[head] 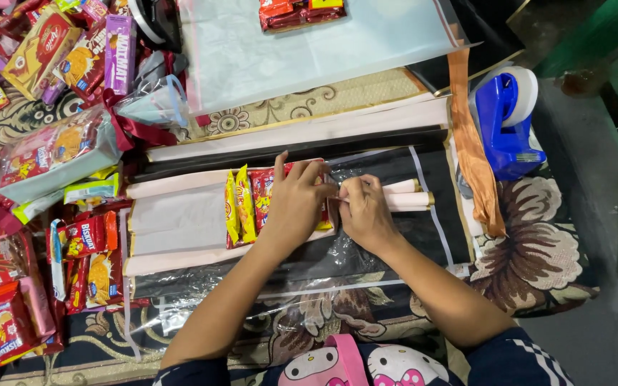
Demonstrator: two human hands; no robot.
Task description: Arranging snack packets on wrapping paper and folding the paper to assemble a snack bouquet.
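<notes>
Because the two hands meet at one spot, the lines below start there and work outward.

Right hand: the right hand (366, 211) is clenched, fingertips pinched on something small at the right edge of the snack row; it looks like a bit of tape or wrapper edge, but I cannot tell which.

Left hand: the left hand (296, 200) lies flat with fingers spread, pressing down on the red snack packets (262, 191) rather than gripping them.

Snack row: the red packets sit just beside two yellow snack packets (238, 206), all laid side by side on the pale pink paper sheet (173, 221), near the middle of the work area.

Under the row: the pink sheet rests on clear plastic film (323, 268) over black paper (438, 214); two rolled paper tubes (409, 194) stick out right of the right hand.

Doing it well: judging by the pose, the flat palm should hold the packets from sliding while the pinch works, with the row's edges kept level and the film unwrinkled.

Further out: a blue tape dispenser (506, 121) stands well to the right, an orange ribbon (470, 143) trails beside it, and a pile of mixed snack packs (51, 64) fills the left side over a patterned carpet (538, 250).
</notes>
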